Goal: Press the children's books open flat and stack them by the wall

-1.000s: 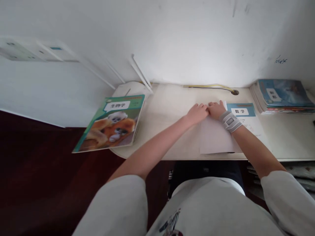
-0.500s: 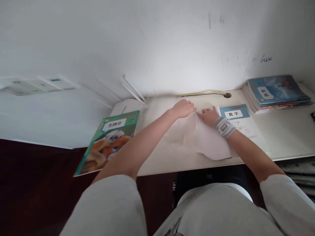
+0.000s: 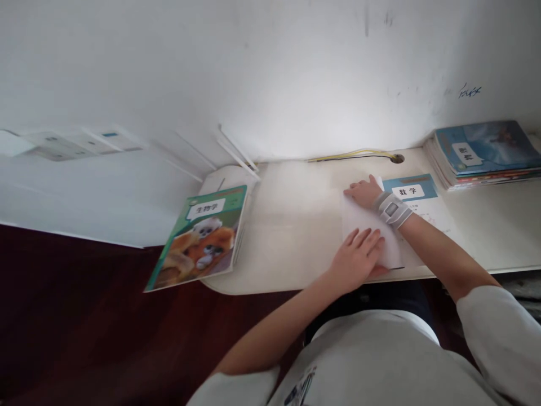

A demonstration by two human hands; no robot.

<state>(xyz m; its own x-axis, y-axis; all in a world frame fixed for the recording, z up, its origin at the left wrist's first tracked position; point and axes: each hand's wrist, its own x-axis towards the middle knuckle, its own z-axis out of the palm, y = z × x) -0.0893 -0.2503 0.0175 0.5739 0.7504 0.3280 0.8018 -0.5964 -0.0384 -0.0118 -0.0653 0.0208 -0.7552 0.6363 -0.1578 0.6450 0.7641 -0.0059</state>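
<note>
A mathematics book (image 3: 416, 206) with a blue-topped white cover lies on the white desk (image 3: 291, 248). Over its left part is a whitish sheet (image 3: 372, 225) with a curved lower edge; I cannot tell whether it is a page or a cover flap. My left hand (image 3: 358, 256) rests on the lower part of this sheet, fingers stretched out. My right hand (image 3: 364, 193), with a grey-white band (image 3: 393, 208) at the wrist, lies at the sheet's upper edge with its fingers apart.
A green biology book (image 3: 203, 237) overhangs the desk's left end. Several books form a stack (image 3: 486, 152) at the back right. Yellow and black cables (image 3: 355, 155) run along the wall to a hole (image 3: 397, 159) in the desk.
My left hand has let go near the top of the sheet and come down towards me, onto its lower part. My right hand stays at the upper edge. The view has shifted slightly.
</note>
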